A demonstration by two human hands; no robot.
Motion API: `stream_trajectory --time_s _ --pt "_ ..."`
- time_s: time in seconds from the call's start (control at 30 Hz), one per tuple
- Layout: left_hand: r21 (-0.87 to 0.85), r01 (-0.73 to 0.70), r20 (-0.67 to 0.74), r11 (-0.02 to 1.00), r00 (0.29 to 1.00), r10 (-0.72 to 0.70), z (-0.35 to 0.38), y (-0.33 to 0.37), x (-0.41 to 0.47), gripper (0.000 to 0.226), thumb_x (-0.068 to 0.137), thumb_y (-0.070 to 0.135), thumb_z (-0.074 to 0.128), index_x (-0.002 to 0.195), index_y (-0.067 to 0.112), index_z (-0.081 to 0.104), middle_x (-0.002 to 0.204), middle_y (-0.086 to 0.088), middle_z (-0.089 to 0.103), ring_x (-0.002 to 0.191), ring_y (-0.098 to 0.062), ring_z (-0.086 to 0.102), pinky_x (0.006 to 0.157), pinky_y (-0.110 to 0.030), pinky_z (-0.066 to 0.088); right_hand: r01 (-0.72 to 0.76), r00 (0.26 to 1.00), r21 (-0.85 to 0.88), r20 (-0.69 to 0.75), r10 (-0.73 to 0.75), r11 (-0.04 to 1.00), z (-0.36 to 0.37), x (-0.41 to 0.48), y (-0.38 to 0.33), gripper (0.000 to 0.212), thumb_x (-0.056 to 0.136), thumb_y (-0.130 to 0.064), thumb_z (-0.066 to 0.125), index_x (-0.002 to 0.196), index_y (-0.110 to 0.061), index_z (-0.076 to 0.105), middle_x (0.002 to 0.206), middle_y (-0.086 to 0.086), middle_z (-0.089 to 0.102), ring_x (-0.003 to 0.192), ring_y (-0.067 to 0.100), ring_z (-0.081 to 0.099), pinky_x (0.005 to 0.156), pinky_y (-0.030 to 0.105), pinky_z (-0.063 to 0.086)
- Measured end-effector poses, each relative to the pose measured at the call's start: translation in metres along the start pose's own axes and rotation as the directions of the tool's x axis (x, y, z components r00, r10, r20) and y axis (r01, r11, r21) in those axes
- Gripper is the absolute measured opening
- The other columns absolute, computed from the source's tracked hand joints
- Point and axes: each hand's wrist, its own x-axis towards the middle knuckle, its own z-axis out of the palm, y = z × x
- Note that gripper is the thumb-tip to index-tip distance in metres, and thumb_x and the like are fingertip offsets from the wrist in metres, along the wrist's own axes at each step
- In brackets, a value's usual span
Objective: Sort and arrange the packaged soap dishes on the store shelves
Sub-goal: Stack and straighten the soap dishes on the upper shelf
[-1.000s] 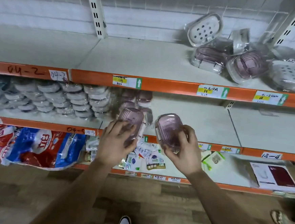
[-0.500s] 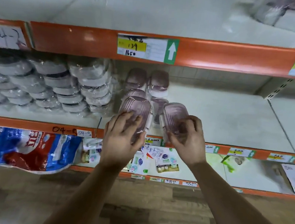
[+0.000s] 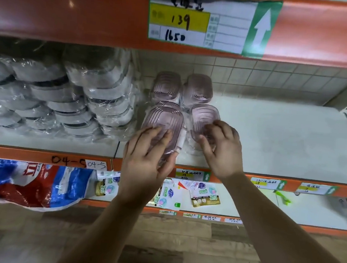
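Left hand (image 3: 145,160) grips a wrapped, ribbed pink plastic soap dish (image 3: 163,120); right hand (image 3: 223,149) grips its twin (image 3: 203,117). Slide both level, snug against the pink pair (image 3: 167,85) beyond the hands.

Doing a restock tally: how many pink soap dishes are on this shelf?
4. Back-left dish, back-right dish, front-left dish held by the left hand, front-right dish held by the right hand. Others may be hidden beneath.

Beside pink dishes (image 3: 196,89), wrapped stacks (image 3: 77,103) block left; shelf (image 3: 282,140) lies open right.
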Motion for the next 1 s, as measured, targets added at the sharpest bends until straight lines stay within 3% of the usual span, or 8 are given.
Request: stream_trajectory --time_s 0.1,0.2,0.37,0.47,0.6,0.77,0.83,1.0 --pt "0.002 -0.009 0.015 1.000 1.000 0.009 0.005 -0.005 0.006 0.040 0.093 0.032 0.061 0.121 0.003 0.068 0.123 -0.016 0.064 0.115 -0.036 0.058 0.093 -0.051 0.049 -0.023 0.997 0.147 -0.074 0.035 0.989 -0.004 -0.005 0.005 0.044 0.100 -0.037 0.037 0.125 -0.011 0.062 0.132 0.009 0.056 0.124 0.029 0.046 0.109 0.032 0.036" --pt "-0.018 0.014 0.024 1.000 1.000 -0.013 0.012 -0.010 0.018 0.042 0.093 0.033 0.060 0.123 0.005 0.067 0.125 -0.014 0.062 0.116 -0.034 0.056 0.093 -0.050 0.049 -0.111 0.980 0.275 -0.128 0.151 0.955 -0.007 -0.015 0.016 0.040 0.100 -0.023 0.034 0.129 -0.006 0.055 0.129 0.012 0.055 0.123 0.028 0.048 0.105 0.017 0.028" --pt "-0.036 0.014 0.028 0.999 1.000 -0.013 0.028 -0.020 0.044 0.042 0.095 0.036 0.056 0.122 0.005 0.069 0.123 -0.014 0.062 0.115 -0.032 0.055 0.093 -0.046 0.050 -0.263 0.955 0.333 -0.040 0.292 0.905 0.000 -0.035 0.036 0.046 0.100 -0.027 0.031 0.135 -0.003 0.049 0.131 0.012 0.056 0.120 0.021 0.050 0.096 0.015 0.030" --pt "-0.056 0.014 0.006 0.998 1.000 -0.014 0.040 -0.027 0.062 0.042 0.095 0.035 0.056 0.121 0.005 0.069 0.119 -0.016 0.062 0.110 -0.035 0.057 0.091 -0.047 0.050 -0.303 0.946 0.306 -0.020 0.324 0.902 0.005 -0.040 0.039 0.048 0.100 -0.034 0.031 0.130 -0.005 0.053 0.123 0.009 0.059 0.115 0.023 0.052 0.090 0.020 0.032" --pt "-0.022 0.050 0.026 0.998 0.998 -0.050 0.059 -0.038 0.083 0.044 0.095 0.039 0.055 0.120 0.007 0.070 0.115 -0.014 0.064 0.106 -0.034 0.059 0.090 -0.042 0.050 -0.293 0.946 0.316 -0.041 0.321 0.903 0.008 -0.039 0.040 0.041 0.099 -0.037 0.034 0.120 -0.009 0.056 0.104 -0.005 0.058 0.102 0.022 0.055 0.083 0.027 0.035" --pt "0.045 0.030 0.207 0.999 0.977 -0.039 0.075 -0.056 0.110 0.055 0.094 0.048 0.044 0.127 0.010 0.066 0.122 -0.015 0.060 0.114 -0.037 0.052 0.094 -0.044 0.049 -0.247 0.964 0.226 -0.047 0.264 0.942 0.014 -0.044 0.046 0.052 0.097 -0.046 0.027 0.118 -0.008 0.055 0.105 0.009 0.065 0.097 0.032 0.055 0.076 0.031 0.035" --pt "0.111 0.050 0.211 0.993 0.975 -0.072 0.081 -0.060 0.125 0.056 0.093 0.050 0.041 0.127 0.012 0.066 0.126 -0.019 0.057 0.113 -0.040 0.049 0.095 -0.045 0.047 -0.237 0.966 0.219 -0.052 0.254 0.946 0.014 -0.045 0.049 0.054 0.096 -0.049 0.028 0.119 -0.008 0.054 0.106 0.010 0.066 0.098 0.032 0.057 0.076 0.031 0.036" --pt "0.237 0.016 0.160 0.971 0.985 -0.056 0.095 -0.069 0.150 0.038 0.092 0.036 0.061 0.116 0.006 0.067 0.120 -0.024 0.051 0.109 -0.041 0.051 0.088 -0.041 0.045 -0.225 0.969 0.192 -0.062 0.241 0.955 0.016 -0.046 0.049 0.055 0.095 -0.050 0.031 0.118 -0.006 0.055 0.102 0.011 0.065 0.095 0.033 0.057 0.073 0.030 0.036"
